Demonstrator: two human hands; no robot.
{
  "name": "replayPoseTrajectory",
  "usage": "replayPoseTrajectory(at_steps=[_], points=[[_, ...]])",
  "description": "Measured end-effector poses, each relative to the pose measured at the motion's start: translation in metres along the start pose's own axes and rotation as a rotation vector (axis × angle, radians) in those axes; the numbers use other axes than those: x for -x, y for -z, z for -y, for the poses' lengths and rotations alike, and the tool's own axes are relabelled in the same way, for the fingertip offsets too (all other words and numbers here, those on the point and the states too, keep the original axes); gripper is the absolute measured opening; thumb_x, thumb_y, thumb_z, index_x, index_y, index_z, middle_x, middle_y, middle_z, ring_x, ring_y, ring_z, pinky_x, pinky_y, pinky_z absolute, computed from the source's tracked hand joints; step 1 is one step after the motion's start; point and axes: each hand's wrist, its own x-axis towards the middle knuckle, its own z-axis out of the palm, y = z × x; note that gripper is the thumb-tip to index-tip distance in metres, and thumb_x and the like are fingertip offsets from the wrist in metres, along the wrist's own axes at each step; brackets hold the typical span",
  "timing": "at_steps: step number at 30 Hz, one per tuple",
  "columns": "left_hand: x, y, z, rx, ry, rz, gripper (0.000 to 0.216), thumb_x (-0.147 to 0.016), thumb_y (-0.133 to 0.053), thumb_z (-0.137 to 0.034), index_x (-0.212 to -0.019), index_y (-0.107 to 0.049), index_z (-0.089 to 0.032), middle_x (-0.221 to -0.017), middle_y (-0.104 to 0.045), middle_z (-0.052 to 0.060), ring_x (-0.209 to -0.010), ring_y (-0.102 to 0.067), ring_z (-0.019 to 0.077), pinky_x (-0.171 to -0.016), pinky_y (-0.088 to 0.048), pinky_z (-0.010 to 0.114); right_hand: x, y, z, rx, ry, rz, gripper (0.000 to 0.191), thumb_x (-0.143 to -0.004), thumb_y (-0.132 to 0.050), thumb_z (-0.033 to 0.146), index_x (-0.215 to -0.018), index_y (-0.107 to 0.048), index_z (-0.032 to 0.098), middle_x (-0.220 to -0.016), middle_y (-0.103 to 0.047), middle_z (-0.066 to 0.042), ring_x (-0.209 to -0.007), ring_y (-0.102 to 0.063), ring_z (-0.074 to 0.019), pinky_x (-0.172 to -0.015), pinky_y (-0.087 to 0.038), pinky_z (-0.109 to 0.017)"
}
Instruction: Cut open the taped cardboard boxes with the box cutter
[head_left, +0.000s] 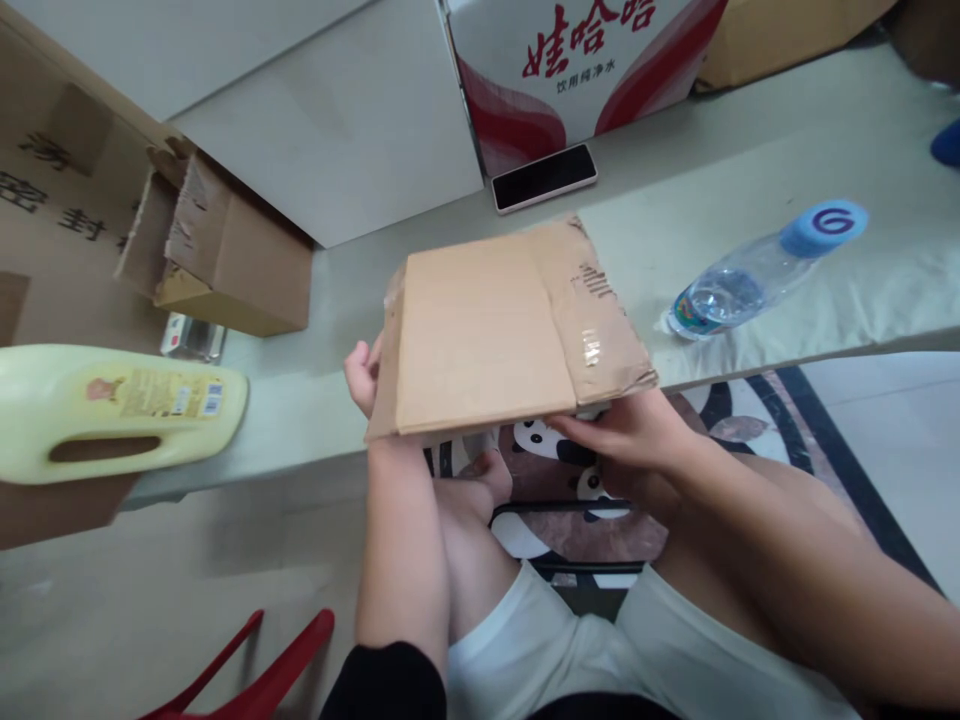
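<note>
I hold a flat brown cardboard box (487, 330) with torn tape on its right flap, just above the front edge of a pale table (787, 270). My left hand (364, 375) grips its left edge, fingers curled behind the cardboard. My right hand (622, 435) clasps the lower right corner from beneath, fingers closed on it. My knees show below the box.
A black phone (544, 177) lies beyond the box, against a red-and-white printed carton (577, 70). A water bottle with a blue cap (765, 270) lies on the right. At left are a pale yellow jug (112, 410) and an open brown carton (217, 250). A red chair (247, 680) stands below left.
</note>
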Motion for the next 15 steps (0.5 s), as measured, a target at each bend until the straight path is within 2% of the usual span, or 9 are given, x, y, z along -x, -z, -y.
replayPoseTrajectory(at_steps=[3,6,11,15], points=[[-0.003,0.002,-0.002,0.071,-0.004,-0.044,0.048,-0.076,-0.056,-0.065,-0.085,-0.067,-0.019,-0.087,-0.071,0.010,-0.101,-0.068,0.0292,-0.086,-0.053,0.037,-0.006,-0.001,-0.004,0.182,-0.088,-0.112,0.042,-0.074,-0.076,0.042,-0.105,-0.062,0.018,-0.093,-0.068,-0.010,-0.090,-0.067,-0.0290,-0.082,-0.057,-0.047],[0.000,-0.003,-0.003,0.071,-0.096,-0.012,0.049,-0.076,-0.055,-0.063,-0.093,-0.069,-0.019,-0.098,-0.074,0.011,-0.115,-0.065,0.0316,-0.096,-0.051,0.038,-0.012,0.002,-0.006,0.268,-0.133,-0.207,0.048,-0.070,-0.077,0.041,-0.109,-0.058,0.019,-0.087,-0.064,-0.006,-0.075,-0.060,-0.0221,-0.066,-0.053,-0.038],[0.004,-0.004,0.001,0.055,-0.131,-0.064,0.037,-0.075,-0.057,-0.050,-0.086,-0.072,-0.018,-0.100,-0.076,0.009,-0.118,-0.065,0.0274,-0.100,-0.051,0.034,-0.014,0.001,-0.004,0.260,-0.167,-0.260,0.041,-0.072,-0.074,0.037,-0.106,-0.059,0.020,-0.093,-0.066,-0.007,-0.081,-0.061,-0.0214,-0.074,-0.053,-0.037],[0.002,0.003,0.006,0.025,-0.129,-0.117,0.030,-0.073,-0.060,-0.045,-0.081,-0.072,-0.019,-0.095,-0.076,0.007,-0.115,-0.066,0.0261,-0.105,-0.049,0.034,-0.015,0.001,0.000,0.029,-0.260,-0.283,0.020,-0.081,-0.064,0.037,-0.091,-0.065,0.020,-0.081,-0.068,-0.004,-0.075,-0.062,-0.0190,-0.071,-0.052,-0.034]])
